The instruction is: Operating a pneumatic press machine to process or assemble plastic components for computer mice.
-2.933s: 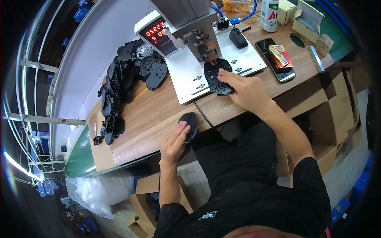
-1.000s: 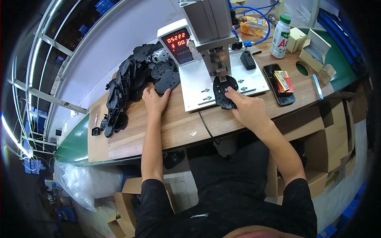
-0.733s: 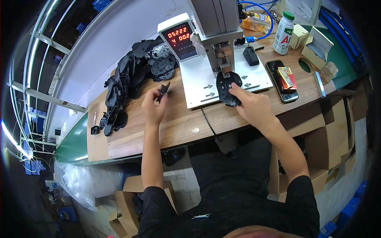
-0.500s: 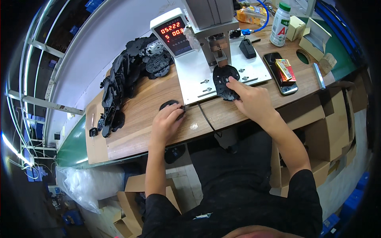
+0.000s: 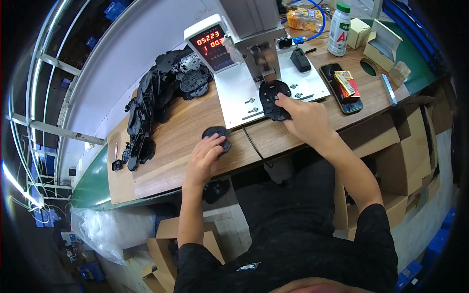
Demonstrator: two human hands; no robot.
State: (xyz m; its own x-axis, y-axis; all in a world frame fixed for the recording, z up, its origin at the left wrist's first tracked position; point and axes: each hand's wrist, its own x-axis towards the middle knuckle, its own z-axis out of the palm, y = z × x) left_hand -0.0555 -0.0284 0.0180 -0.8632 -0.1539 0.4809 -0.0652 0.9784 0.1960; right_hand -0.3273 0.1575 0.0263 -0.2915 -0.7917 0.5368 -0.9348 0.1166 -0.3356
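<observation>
While the right hand [image 5: 310, 119] pinches a black plate [image 5: 269, 103] by its near side, just right of upper centre, the plate's far end sits beneath the press [image 5: 262, 54], probably gripped there to steady it and keep fingers clear. Left of the frame's middle, the left hand [image 5: 202, 158] lays slightly spread fingers over a disc [image 5: 215, 130]; its thumb is hidden, so whether it grips cannot be told. A pile [image 5: 146, 100] lies upper left on the surface [image 5: 171, 146], presumably within left-hand reach.
</observation>
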